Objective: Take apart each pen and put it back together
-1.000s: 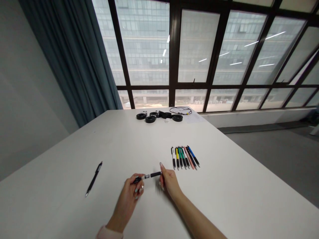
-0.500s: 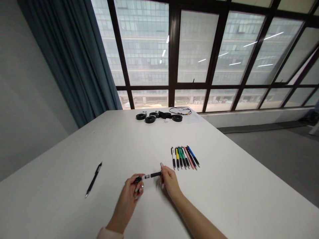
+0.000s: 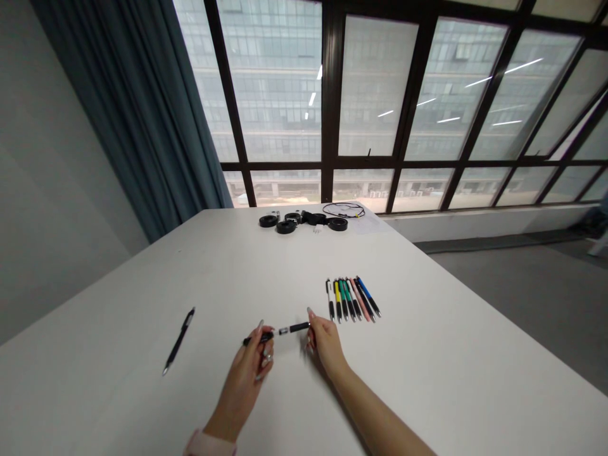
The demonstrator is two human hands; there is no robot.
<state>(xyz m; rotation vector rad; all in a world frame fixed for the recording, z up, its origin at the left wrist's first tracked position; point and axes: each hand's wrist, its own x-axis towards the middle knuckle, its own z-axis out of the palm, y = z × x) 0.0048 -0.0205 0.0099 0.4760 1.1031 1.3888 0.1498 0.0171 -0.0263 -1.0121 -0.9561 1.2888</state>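
Note:
Between my two hands a black pen (image 3: 284,330) with a pale band is held almost level above the white table (image 3: 266,272). My left hand (image 3: 253,353) is closed around its left part, and a ring shows on one finger. Its right end is pinched in the fingertips of my right hand (image 3: 325,342), which hides the tip. To the left lies a single black pen (image 3: 178,342), slanted on the tabletop. Beyond my right hand several pens in white, yellow, green, pink, black and blue (image 3: 352,299) lie side by side in a row.
Several black rolls (image 3: 285,227) sit at the table's far end beside a thin black cable (image 3: 342,210). A dark curtain (image 3: 137,114) hangs at the left. Dark-framed windows (image 3: 370,88) stand behind the table, whose right edge slopes toward me above a grey floor (image 3: 517,285).
My left hand has shifted slightly on the pen, its thumb now raised, and more of the pen's left end shows. The pen is a little higher. My right hand has barely moved.

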